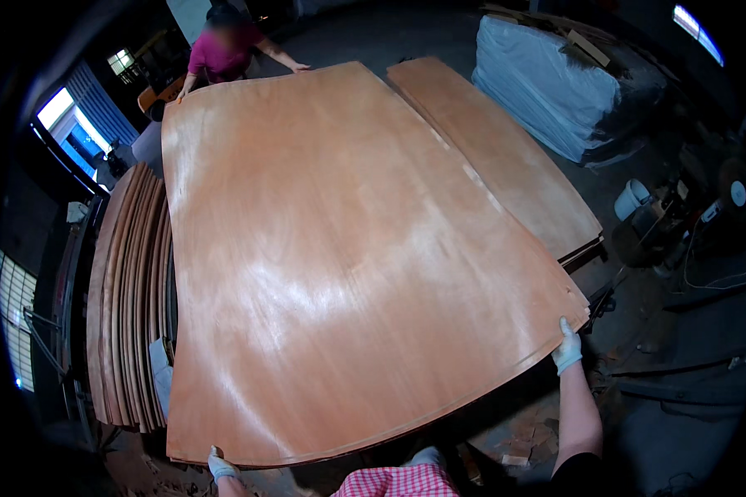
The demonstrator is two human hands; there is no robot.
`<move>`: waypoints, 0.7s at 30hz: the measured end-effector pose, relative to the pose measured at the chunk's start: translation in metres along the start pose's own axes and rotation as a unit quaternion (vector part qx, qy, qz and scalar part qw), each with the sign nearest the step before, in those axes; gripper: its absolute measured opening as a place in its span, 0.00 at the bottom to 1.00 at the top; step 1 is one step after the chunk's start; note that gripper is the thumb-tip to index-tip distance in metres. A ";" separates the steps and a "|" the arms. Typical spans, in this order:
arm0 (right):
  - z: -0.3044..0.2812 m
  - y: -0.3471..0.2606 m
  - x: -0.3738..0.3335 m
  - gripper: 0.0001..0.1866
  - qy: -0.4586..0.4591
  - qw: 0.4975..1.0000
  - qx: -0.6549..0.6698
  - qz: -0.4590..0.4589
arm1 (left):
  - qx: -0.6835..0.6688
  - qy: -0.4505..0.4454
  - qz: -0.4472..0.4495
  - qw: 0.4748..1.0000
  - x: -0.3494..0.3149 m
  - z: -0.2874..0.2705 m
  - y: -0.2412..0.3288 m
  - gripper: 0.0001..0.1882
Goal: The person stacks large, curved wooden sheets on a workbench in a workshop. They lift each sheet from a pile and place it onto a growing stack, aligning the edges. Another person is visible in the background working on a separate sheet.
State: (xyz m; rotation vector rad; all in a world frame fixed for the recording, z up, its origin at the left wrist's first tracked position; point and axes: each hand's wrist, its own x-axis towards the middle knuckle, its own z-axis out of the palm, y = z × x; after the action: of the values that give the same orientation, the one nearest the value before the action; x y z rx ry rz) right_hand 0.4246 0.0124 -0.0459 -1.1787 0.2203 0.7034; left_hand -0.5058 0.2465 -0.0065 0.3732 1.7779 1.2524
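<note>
A large reddish-brown wood veneer sheet (331, 248) spreads out in front of me, with more sheet edges showing beneath its right side. My left hand (221, 465), in a white glove, grips the near left corner with the thumb on top. At the near right corner, my right hand (568, 348), also gloved, is closed on the edge, thumb above and fingers hidden underneath. Across the sheet, a co-worker in a magenta top (221, 54) has both hands at the far edge.
Another veneer stack (497, 149) lies to the right. Curved sheets (128, 298) stand upright at the left. A plastic-wrapped pile (539, 87) stands at the far right, with a white bucket (632, 199) nearer. Wood scraps (526, 439) litter the floor by my feet.
</note>
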 end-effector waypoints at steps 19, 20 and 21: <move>0.168 -0.012 -0.183 0.20 -0.001 0.946 -0.199 -0.258 | -0.135 0.027 -0.021 0.990 -0.030 0.015 -0.023 0.25; 0.167 -0.007 -0.183 0.21 -0.010 0.941 -0.223 -0.256 | -0.141 0.022 -0.032 0.989 -0.029 0.021 -0.024 0.25; 0.162 -0.004 -0.186 0.22 -0.011 0.935 -0.272 -0.227 | -0.146 0.017 -0.043 0.988 -0.028 0.024 -0.024 0.24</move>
State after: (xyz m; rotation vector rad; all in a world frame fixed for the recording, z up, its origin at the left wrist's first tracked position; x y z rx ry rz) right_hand 0.2518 0.0855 0.1152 -1.6749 -0.2846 0.3682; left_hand -0.4655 0.2317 -0.0156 0.1058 1.5911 1.4384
